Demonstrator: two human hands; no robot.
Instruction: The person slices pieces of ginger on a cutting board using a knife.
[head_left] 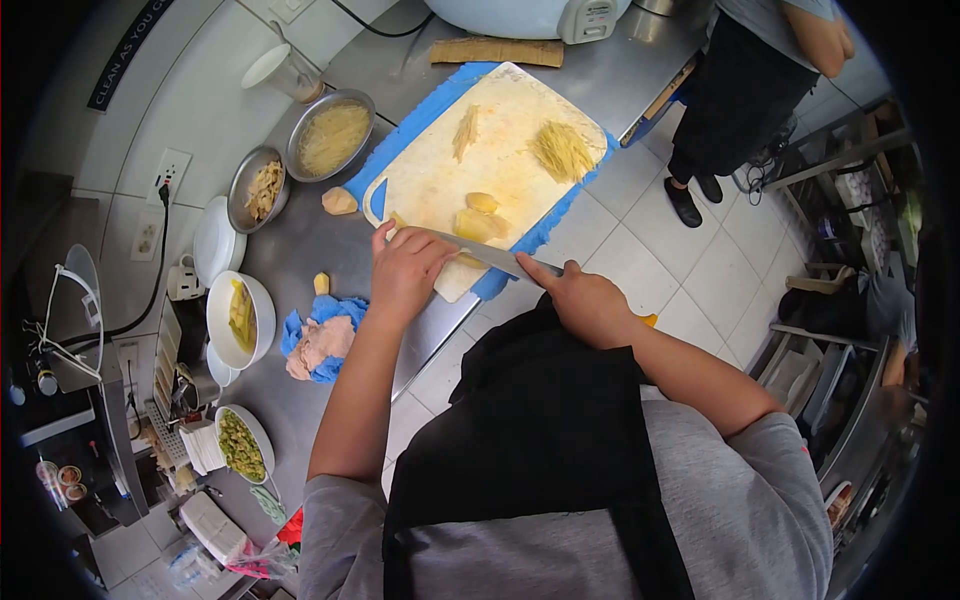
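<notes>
My right hand (585,300) is closed round the handle of a knife (490,255), whose blade reaches left across the near edge of the white cutting board (420,170). At the blade's far end my left hand (408,268) is closed, its fingers bent down at a yellowish piece mostly hidden under them. Just beyond the blade lie peeled yellow pieces (481,225). A pile of thin yellow shreds (563,152) is at the board's right, and a smaller bunch of shreds (465,133) lies farther back.
Left of the board stand a metal bowl of pale shreds (333,138), a metal bowl of pieces (262,192) and white bowls (240,318). A blue and pink cloth (325,340) lies on the counter. At the back right stands a person in a black apron (740,100).
</notes>
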